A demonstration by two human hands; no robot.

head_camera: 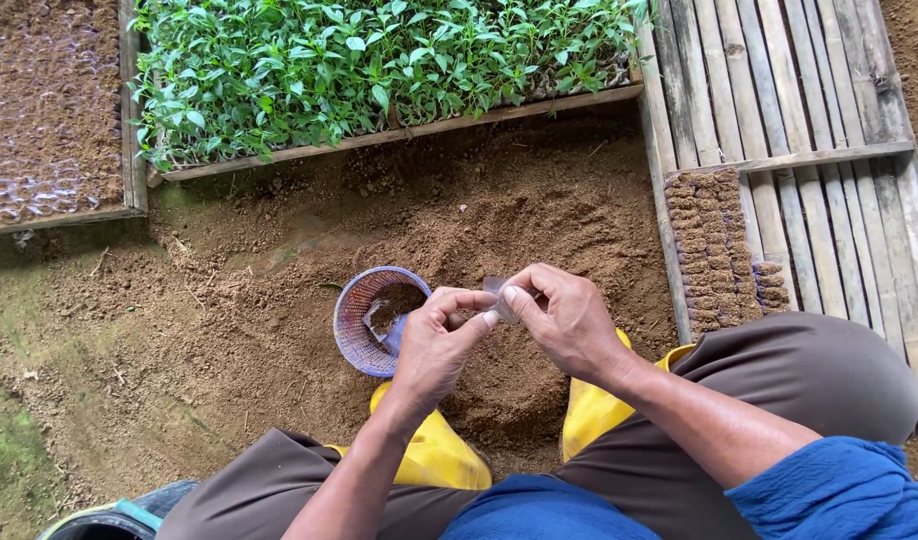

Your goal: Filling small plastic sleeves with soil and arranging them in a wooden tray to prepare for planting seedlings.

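Small clear plastic bag point(496, 291), thin and see-through, pinched between both my hands over the loose brown soil point(459, 200). No label on it that I can make out.

Left hand point(437, 340): grip closed on the bag's left edge, thumb and forefinger pressed together, wrist bent up. Right hand point(569, 320): grip closed on the right edge, forefinger tip on top, knuckles turned outward. Fingertips of both hands nearly touch.

Round purple mesh basket point(364, 320) just left of my left hand, tilted on the ground, some soil inside.

Yellow rubber boots point(439, 455) below my hands, planted apart on the soil.

Tray of green seedlings point(379, 60) at the top. Rows of small soil-filled bags point(714, 250) stand on the bamboo slat surface point(829, 100) to the right.
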